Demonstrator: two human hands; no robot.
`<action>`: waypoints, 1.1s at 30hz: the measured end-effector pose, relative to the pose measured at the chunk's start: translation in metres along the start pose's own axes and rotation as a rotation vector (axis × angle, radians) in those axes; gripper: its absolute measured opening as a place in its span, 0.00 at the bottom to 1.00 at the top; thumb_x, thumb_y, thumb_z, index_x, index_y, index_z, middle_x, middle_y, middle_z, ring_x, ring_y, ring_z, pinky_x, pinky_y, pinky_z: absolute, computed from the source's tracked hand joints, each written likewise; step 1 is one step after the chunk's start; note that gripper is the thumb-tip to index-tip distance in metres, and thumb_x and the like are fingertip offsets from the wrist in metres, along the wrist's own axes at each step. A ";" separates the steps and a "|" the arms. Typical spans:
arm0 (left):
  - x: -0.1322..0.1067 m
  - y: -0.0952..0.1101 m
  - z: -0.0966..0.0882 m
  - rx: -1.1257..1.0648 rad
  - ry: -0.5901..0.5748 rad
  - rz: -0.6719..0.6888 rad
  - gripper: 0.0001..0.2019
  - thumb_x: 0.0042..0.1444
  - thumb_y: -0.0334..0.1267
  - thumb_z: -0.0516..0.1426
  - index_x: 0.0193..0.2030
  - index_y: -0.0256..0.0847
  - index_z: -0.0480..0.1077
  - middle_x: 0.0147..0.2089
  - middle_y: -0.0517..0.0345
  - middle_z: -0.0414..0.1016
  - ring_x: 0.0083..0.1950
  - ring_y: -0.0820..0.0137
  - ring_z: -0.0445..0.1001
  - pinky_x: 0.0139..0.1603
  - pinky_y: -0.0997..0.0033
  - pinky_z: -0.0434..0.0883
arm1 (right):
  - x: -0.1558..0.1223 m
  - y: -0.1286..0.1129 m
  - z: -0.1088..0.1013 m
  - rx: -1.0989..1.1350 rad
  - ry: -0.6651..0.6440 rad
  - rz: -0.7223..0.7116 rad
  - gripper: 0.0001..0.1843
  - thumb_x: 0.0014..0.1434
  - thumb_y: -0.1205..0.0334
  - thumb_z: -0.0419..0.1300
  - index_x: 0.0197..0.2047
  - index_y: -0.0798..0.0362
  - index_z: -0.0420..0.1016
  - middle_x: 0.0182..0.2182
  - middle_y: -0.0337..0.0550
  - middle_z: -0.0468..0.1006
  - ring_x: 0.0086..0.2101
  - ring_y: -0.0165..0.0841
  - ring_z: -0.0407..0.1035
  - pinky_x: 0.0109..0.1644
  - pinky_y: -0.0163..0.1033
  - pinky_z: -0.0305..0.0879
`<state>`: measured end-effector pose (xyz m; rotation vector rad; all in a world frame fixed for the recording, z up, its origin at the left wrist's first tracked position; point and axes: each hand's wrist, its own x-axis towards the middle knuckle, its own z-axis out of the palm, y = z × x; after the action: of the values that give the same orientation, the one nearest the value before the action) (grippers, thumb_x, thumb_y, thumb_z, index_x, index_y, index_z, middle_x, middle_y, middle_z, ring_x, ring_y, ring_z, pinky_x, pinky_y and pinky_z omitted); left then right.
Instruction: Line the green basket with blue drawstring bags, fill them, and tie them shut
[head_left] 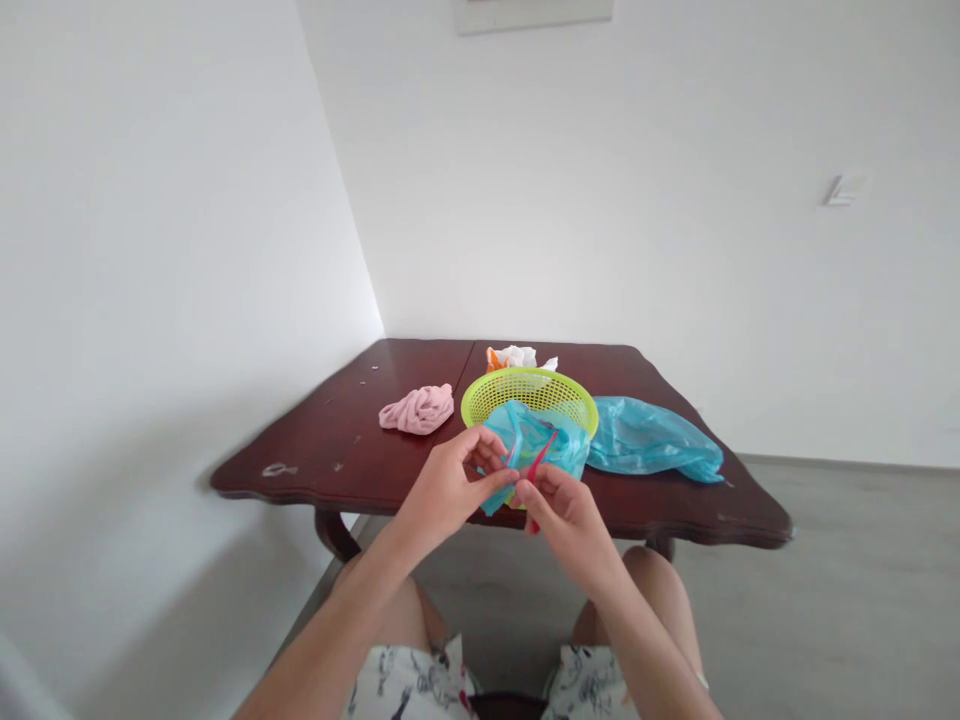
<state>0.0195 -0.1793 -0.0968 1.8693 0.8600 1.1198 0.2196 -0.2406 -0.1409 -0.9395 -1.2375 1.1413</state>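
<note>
A thin, pointed red strip (541, 455) sticks up from my right hand (562, 510), whose thumb and fingers are closed around it; its exact kind is unclear. My left hand (469, 470) has thumb and fingers pinched together at a crumpled blue plastic bag (574, 450), their tips almost meeting those of the right hand. Part of the bag lies over the near rim of a yellow-green mesh basket (592, 415) and hides much of its inside. Both hands are in front of the basket, over the table's front edge.
On the dark red wooden table (315, 440), a bunched pink cloth (418, 410) lies left of the basket. Another blue plastic bag (652, 440) is spread out to its right. White and orange crumpled packaging (517, 357) sits behind it. Walls border the table's back and left.
</note>
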 end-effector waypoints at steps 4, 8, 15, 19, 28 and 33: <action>-0.005 -0.003 0.014 -0.114 0.048 -0.026 0.16 0.65 0.47 0.79 0.49 0.44 0.82 0.43 0.56 0.85 0.44 0.65 0.84 0.48 0.66 0.80 | 0.002 0.001 0.008 0.076 0.072 0.001 0.34 0.66 0.24 0.76 0.42 0.49 0.83 0.30 0.40 0.79 0.26 0.30 0.66 0.28 0.37 0.63; -0.009 -0.012 0.015 -0.256 0.052 -0.110 0.19 0.60 0.49 0.82 0.47 0.42 0.83 0.41 0.55 0.86 0.41 0.66 0.84 0.44 0.70 0.80 | 0.004 0.005 0.003 0.113 0.103 -0.010 0.31 0.65 0.29 0.79 0.41 0.49 0.81 0.28 0.36 0.74 0.27 0.29 0.63 0.31 0.37 0.61; -0.012 -0.011 0.009 -0.623 0.167 -0.349 0.33 0.53 0.58 0.85 0.45 0.44 0.71 0.38 0.64 0.80 0.34 0.72 0.79 0.34 0.72 0.86 | 0.000 0.019 0.005 0.026 0.105 -0.086 0.24 0.72 0.34 0.76 0.48 0.47 0.84 0.47 0.47 0.89 0.46 0.41 0.81 0.54 0.46 0.77; -0.009 -0.005 0.016 -0.680 0.172 -0.334 0.35 0.52 0.57 0.86 0.47 0.45 0.69 0.41 0.65 0.77 0.35 0.75 0.78 0.34 0.76 0.85 | -0.003 0.010 0.014 -0.099 0.095 -0.157 0.18 0.75 0.41 0.73 0.45 0.47 0.82 0.39 0.42 0.84 0.41 0.39 0.76 0.51 0.44 0.73; -0.014 -0.011 0.025 -0.468 0.192 -0.139 0.27 0.66 0.59 0.78 0.49 0.44 0.71 0.46 0.59 0.78 0.43 0.69 0.78 0.40 0.73 0.84 | -0.003 0.002 0.012 -0.077 0.175 -0.159 0.27 0.78 0.33 0.67 0.39 0.48 0.83 0.35 0.42 0.81 0.38 0.38 0.71 0.45 0.43 0.68; -0.018 -0.004 0.027 -0.441 0.162 -0.156 0.23 0.70 0.58 0.74 0.44 0.43 0.73 0.42 0.58 0.74 0.38 0.70 0.73 0.37 0.73 0.82 | -0.010 -0.004 0.022 -0.131 0.206 -0.182 0.20 0.75 0.42 0.72 0.39 0.47 0.79 0.33 0.40 0.78 0.34 0.35 0.68 0.40 0.42 0.66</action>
<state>0.0368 -0.2000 -0.1152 1.3438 0.7587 1.2561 0.1985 -0.2521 -0.1367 -0.9938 -1.2131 0.8074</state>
